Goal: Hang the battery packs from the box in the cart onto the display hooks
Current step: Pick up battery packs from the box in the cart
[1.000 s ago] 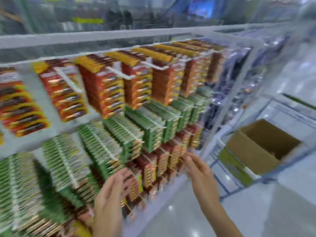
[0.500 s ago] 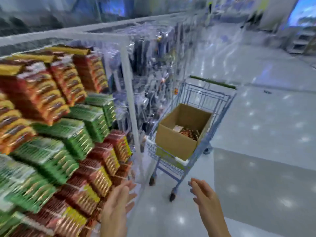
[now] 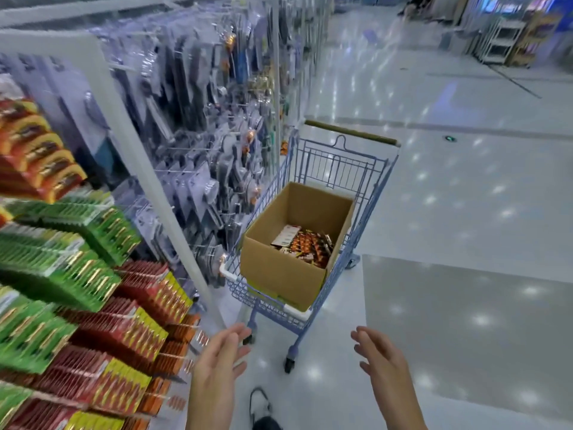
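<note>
An open cardboard box (image 3: 279,274) sits in a blue wire shopping cart (image 3: 338,169) ahead of me. Red and orange battery packs (image 3: 305,243) lie loose in the bottom of the box. To my left, the display (image 3: 93,274) carries rows of green, red and orange battery packs hanging on hooks. My left hand (image 3: 217,364) and my right hand (image 3: 383,364) are both raised in front of me, fingers straight and empty, short of the cart's near end.
A white upright post (image 3: 148,181) divides the battery display from hooks of clear-packaged goods (image 3: 210,135) beyond. My shoe (image 3: 260,408) shows on the shiny floor. A grey floor panel (image 3: 465,330) lies to the right. Shelving (image 3: 502,35) stands far back right.
My view has swung right from the battery display to the cart and box. Both hands left the hanging packs and now hover empty in front of the cart.
</note>
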